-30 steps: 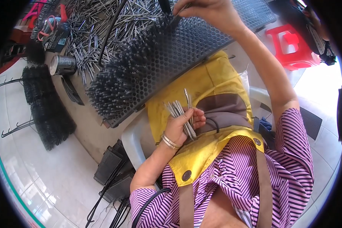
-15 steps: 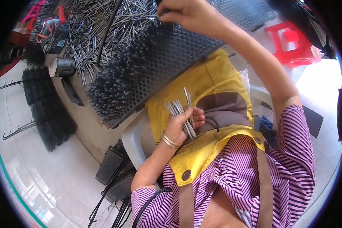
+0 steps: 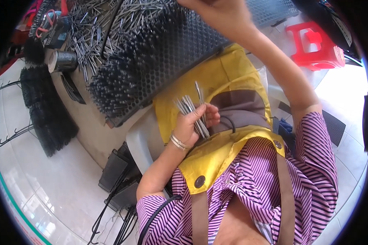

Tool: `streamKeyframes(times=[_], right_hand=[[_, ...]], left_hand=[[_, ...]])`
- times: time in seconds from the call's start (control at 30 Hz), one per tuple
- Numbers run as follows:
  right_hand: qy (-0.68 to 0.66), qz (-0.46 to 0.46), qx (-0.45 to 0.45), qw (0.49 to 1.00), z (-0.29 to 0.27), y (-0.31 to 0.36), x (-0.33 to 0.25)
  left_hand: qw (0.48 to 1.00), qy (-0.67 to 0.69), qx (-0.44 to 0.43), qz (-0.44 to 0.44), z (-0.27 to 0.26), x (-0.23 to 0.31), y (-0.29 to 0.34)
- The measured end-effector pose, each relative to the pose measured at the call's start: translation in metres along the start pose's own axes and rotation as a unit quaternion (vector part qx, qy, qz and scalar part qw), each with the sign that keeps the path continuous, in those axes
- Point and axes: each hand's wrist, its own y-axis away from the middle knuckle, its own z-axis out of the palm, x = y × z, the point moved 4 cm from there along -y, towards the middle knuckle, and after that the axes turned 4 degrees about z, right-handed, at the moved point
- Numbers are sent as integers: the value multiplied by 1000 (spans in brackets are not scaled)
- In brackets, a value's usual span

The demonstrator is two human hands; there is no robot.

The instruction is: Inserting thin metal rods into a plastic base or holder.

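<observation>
A bundle of thin silvery metal rods [image 3: 187, 107] is in my left hand [image 3: 189, 124], thumb pressed across it and fingers wrapped round. One rod stands apart from the rest, tilted upward. My right hand [image 3: 229, 16] is above the far part of a dark perforated board [image 3: 208, 45]; the top edge of the view cuts off most of its fingers, so what they hold is hidden. Dense upright dark-tipped rods [image 3: 114, 90] fill the board's left and far holes. Bare holes show along its near side and right part.
Beyond the board lies a heap of loose metal rods [image 3: 86, 45]. A metal can [image 3: 63, 61] and black bristly strips on hooks [image 3: 49, 110] are at left. Black flat pieces [image 3: 114, 167] lie beside the grey chair [image 3: 141, 141]. A red plastic stool [image 3: 315, 47] stands at right.
My right hand has moved up and slightly right, partly out of view. My left hand keeps its grip on the rods. The whole view has shifted slightly.
</observation>
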Motion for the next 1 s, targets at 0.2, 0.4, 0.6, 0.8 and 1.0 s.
streamKeyframes(times=[0.2,0.4,0.6,0.8,1.0], right_hand=[[-77,103,-278,952,17,93,2],[-216,288,-295,885,33,132,3],[-271,384,-278,838,32,152,1],[-265,386,-273,841,31,145,6],[-327,307,-140,883,7,108,13]], left_hand=[[999,2,22,25,3,9,0],[999,1,-31,5,12,10,1],[999,-41,-2,4,14,1,7],[995,-98,-10,3,20,5,9],[999,-47,-8,-23,18,7,7]])
